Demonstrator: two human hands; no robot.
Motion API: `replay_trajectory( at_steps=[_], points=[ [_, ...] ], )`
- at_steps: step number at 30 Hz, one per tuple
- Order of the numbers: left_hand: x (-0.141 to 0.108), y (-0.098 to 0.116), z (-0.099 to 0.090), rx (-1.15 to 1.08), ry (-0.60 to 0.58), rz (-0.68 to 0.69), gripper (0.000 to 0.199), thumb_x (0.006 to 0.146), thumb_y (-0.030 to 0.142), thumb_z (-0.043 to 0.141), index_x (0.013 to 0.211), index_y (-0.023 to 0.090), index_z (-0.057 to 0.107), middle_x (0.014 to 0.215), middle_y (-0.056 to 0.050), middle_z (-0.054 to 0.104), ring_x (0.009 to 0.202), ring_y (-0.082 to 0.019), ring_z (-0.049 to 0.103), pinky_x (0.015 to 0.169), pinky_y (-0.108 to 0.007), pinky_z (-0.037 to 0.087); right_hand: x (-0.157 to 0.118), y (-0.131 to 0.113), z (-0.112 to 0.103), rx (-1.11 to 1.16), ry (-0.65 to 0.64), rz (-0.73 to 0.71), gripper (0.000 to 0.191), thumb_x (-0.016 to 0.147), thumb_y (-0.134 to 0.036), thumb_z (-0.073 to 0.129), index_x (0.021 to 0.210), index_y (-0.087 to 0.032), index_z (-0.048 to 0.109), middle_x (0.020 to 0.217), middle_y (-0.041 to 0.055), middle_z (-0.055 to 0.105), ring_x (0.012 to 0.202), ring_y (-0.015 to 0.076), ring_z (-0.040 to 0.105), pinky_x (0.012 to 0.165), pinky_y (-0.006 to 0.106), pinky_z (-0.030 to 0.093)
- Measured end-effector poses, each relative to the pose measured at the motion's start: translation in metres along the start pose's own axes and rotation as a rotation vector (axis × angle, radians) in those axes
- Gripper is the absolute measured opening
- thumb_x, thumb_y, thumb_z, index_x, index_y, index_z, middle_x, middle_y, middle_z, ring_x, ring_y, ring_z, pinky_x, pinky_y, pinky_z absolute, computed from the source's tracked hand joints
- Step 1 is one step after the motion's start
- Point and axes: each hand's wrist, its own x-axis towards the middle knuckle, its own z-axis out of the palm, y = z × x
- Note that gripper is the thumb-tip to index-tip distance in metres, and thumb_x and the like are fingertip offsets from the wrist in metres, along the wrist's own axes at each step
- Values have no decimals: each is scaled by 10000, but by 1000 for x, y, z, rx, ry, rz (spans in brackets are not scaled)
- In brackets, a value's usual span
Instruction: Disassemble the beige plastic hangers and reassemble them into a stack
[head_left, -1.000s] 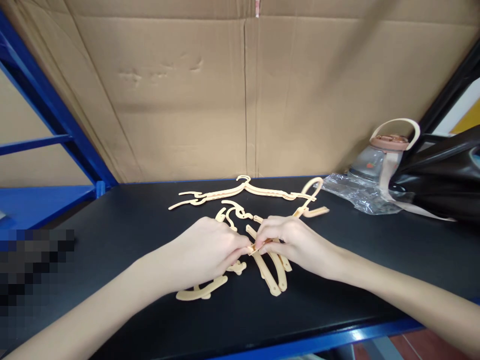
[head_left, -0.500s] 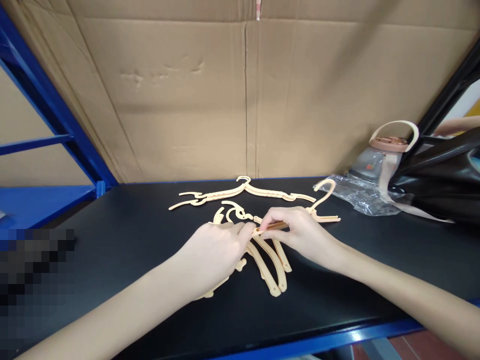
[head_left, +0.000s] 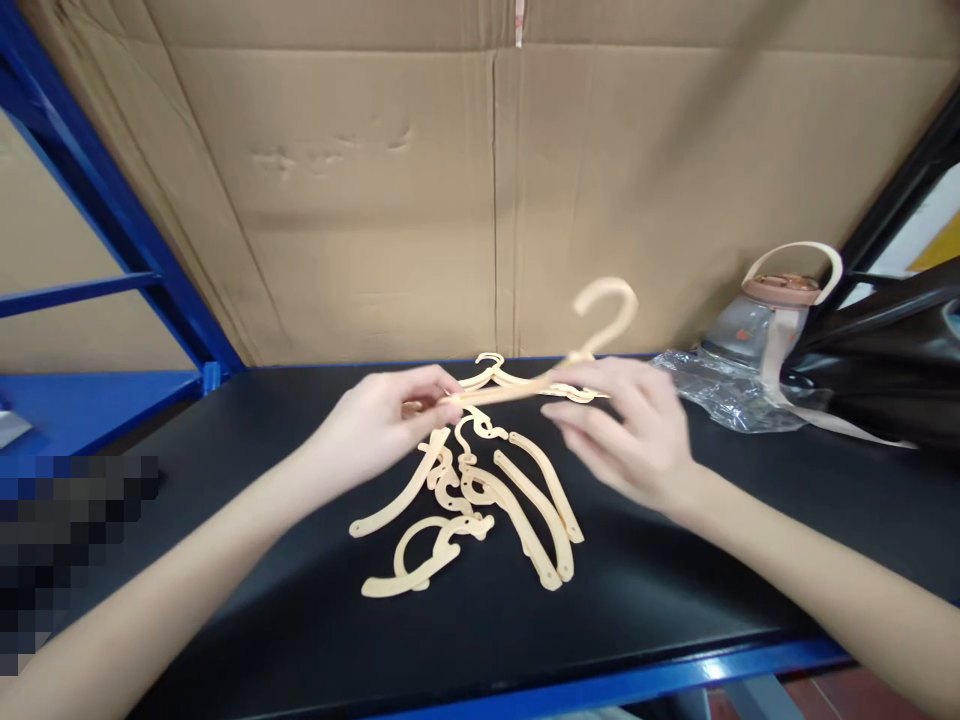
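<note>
A cream plastic hanger (head_left: pixel 499 395) with an upright hook is raised above the table. My left hand (head_left: pixel 375 415) is closed on its left end, pinching it between thumb and fingers. My right hand (head_left: pixel 630 425) is at the hanger's middle, just below the hook, with fingers curled against it and the thumb lower; blur and the fingers hide the exact contact. Beneath the hands lie loose hanger pieces: several curved arms (head_left: pixel 536 520), a lone arm (head_left: pixel 401 495) at the left, and hook parts (head_left: pixel 427 560) in front.
Behind the raised hanger, assembled hangers (head_left: pixel 489 372) lie near the cardboard wall (head_left: pixel 360 200). A clear plastic bag (head_left: pixel 739 395) and a strapped water bottle (head_left: pixel 757 315) stand at the right beside a black bag (head_left: pixel 892 350). Blue frame bars (head_left: pixel 142 240) edge the black table (head_left: pixel 652 600).
Both hands have lifted the hanger off the loose pieces and moved apart. Its hook has risen and shifted left, and the parts beneath are more exposed.
</note>
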Motion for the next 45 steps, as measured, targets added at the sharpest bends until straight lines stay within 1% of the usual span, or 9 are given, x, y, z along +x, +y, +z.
replay_trajectory(
  at_steps=[4,7,11,17,21,24,30,35,45],
  points=[
    [6,-12,-24,-211,-20,-60,258,833,418,543,911,181,611,793,-19,690,676,-134,603,529,-205,424,5,22,-3,-202,181,182,408,884,-278,542,1274,-257,422,1311,111,500,1182,283,473,947,452,374],
    [7,-16,-30,-211,-38,-40,254,833,416,547,895,181,621,790,-20,695,679,-130,601,549,-207,436,8,34,1,-147,25,286,464,909,-374,506,1316,-182,392,1201,129,590,1057,290,554,866,420,410],
    [10,-21,-26,-211,-12,-80,304,811,449,579,908,165,631,819,-41,710,731,-157,635,630,-251,485,8,39,3,-32,-274,435,241,950,-386,438,886,-216,596,772,18,683,638,189,610,552,264,352],
    [11,-34,-21,-386,647,23,389,938,482,326,1119,226,557,1254,-1,596,1175,-213,518,917,-350,437,6,34,3,62,-291,472,267,946,-395,450,779,-213,551,670,-10,647,547,154,563,514,245,290],
    [2,-28,-19,-225,932,-17,358,954,470,275,1176,321,513,1317,62,544,1166,-199,520,817,-390,445,7,33,5,94,-292,497,245,943,-384,459,808,-211,569,665,-15,630,546,145,540,531,249,292],
    [-7,-15,-6,123,851,129,339,963,362,316,1252,244,448,1328,-17,534,1162,-201,520,811,-393,440,8,30,5,165,-299,543,224,936,-367,471,821,-209,580,645,-23,597,548,140,515,543,251,298],
    [-21,14,41,791,411,1049,249,879,169,533,1116,174,608,1201,-34,644,1185,-179,511,1040,-352,376,7,-9,-1,760,-341,598,163,941,-265,405,1001,-203,543,773,-9,585,708,143,551,657,260,414],
    [-24,23,57,871,319,1061,289,875,208,567,1164,212,560,1347,-49,536,1286,-234,427,1110,-410,280,1,-47,-14,1280,-399,690,225,975,-290,344,1194,-266,390,951,11,603,806,134,593,730,278,489],
    [-17,21,33,881,399,928,245,892,68,446,1091,88,587,942,-55,696,958,-199,613,1007,-401,413,-4,-52,-12,1249,-352,644,520,977,-237,314,1417,-306,47,805,-25,521,735,123,524,764,309,466]
  ],
)
